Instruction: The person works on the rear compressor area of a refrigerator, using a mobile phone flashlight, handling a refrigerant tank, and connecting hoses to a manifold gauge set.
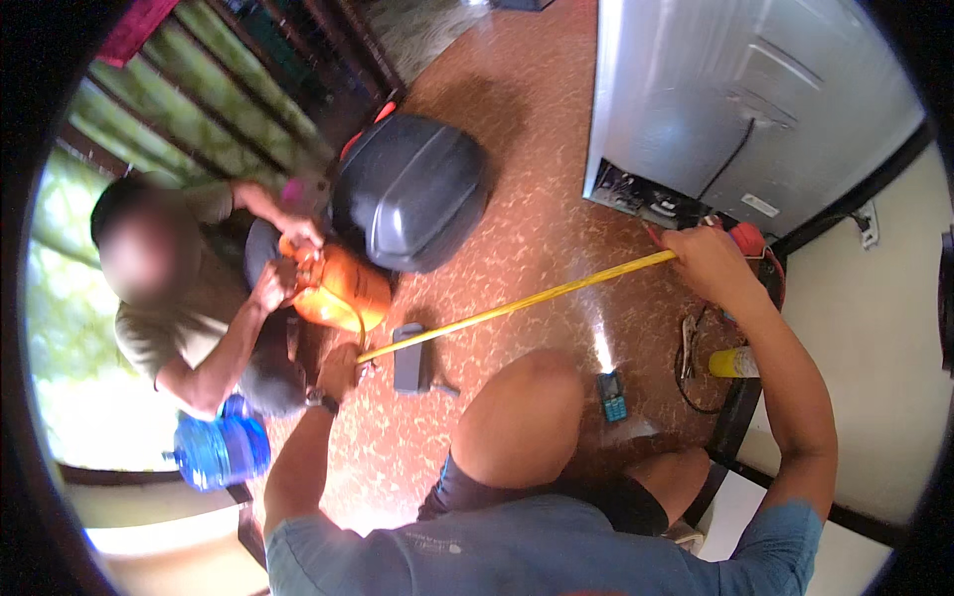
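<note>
One yellow tape measure (517, 303) stretches taut over the orange floor (537, 199), from nine o'clock to three o'clock. The left hand (340, 370) pinches its near end at the floor; the right hand (708, 263) is closed around the far end beside the grey cabinet (735, 99). One blue water jug (221, 449) stands at eight o'clock, contents unclear. Another person's two hands (283, 263) grip one orange tank (338, 288) at ten o'clock, against one dark helmet case (409, 189). One blue phone (612, 396) lies by the knee.

One head-worn fisheye view looks steeply down, close over the person's knee (519, 417) and floor (537, 149).
</note>
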### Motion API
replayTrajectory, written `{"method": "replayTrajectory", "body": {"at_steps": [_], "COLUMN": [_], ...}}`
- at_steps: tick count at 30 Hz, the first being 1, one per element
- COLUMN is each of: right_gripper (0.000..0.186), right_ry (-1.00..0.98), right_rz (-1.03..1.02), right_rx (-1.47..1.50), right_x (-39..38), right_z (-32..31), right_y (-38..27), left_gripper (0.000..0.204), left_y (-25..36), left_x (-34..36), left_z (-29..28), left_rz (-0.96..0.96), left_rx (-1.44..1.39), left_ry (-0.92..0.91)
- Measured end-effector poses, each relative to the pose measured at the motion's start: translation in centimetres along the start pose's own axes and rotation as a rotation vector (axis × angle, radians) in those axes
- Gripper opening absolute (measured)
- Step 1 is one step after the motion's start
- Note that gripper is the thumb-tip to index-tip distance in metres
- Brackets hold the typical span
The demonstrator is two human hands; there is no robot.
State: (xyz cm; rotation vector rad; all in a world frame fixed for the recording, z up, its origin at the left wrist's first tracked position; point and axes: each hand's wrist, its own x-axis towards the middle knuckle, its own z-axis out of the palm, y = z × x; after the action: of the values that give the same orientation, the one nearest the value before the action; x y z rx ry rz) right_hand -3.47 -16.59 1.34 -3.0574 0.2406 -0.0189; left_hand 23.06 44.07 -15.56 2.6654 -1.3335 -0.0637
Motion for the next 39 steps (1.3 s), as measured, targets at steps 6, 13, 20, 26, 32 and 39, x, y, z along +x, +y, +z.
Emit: {"method": "replayTrajectory", "body": {"at_steps": [6, 13, 20, 26, 32, 39], "right_gripper": [0.015, 0.018, 0.021, 0.023, 0.020, 0.018], "right_ry": [0.017, -0.009, -0.008, -0.020, -0.050, -0.124], "right_rz": [0.015, 0.059, 0.080, 0.051, 0.076, 0.146], "right_rx": [0.198, 0.316, 0.434, 0.518, 0.510, 0.534], "right_x": [0.0, -0.1, 1.0, 1.3, 0.7, 1.0], "right_z": [3.9, 9.7, 13.5, 14.9, 17.0, 17.0], "right_y": [-1.4, -3.6, -6.4, -8.6, -7.6, -8.0], "left_gripper": [0.029, 0.020, 0.028, 0.029, 0.023, 0.025], "left_y": [-0.2, 0.4, -6.0, -12.6, -10.8, -12.5], "left_x": [0.5, 4.3, 12.6, 12.9, 16.5, 16.5], "left_z": [0.0, -3.8, -11.9, -11.1, -12.2, -11.7], "left_rz": [-0.062, -0.363, -0.580, -0.192, 0.046, -0.116], "left_rx": [-0.152, 0.302, 0.200, 0.321, 0.559, 0.374], "left_ry": [-0.154, 0.327, 0.411, 0.141, -0.337, -0.438]}}
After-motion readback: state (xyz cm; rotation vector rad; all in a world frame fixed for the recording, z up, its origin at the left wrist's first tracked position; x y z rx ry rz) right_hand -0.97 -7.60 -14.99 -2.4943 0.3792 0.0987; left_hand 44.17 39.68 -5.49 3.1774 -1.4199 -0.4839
